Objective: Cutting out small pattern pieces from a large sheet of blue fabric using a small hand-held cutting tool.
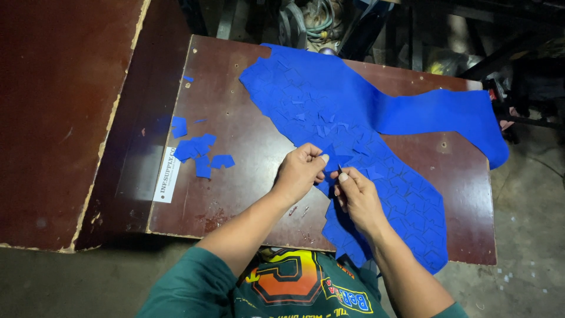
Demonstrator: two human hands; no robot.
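Blue sheet (353, 118) of soft material lies across the brown table (235, 194), scored with shapes. Left hand (299, 172) pinches its edge; right hand (358, 197) grips a small blade (340, 169). Judged mid-cut; next needs steady tension. Cut pieces (200, 153) lie well left.

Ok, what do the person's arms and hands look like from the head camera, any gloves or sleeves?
Both hands are bare: no gloves, rings or watch show on the left hand or the right hand. The forearms are uncovered too. Short dark green sleeves end above the elbows, part of a T-shirt with a yellow, orange and blue print on the chest.
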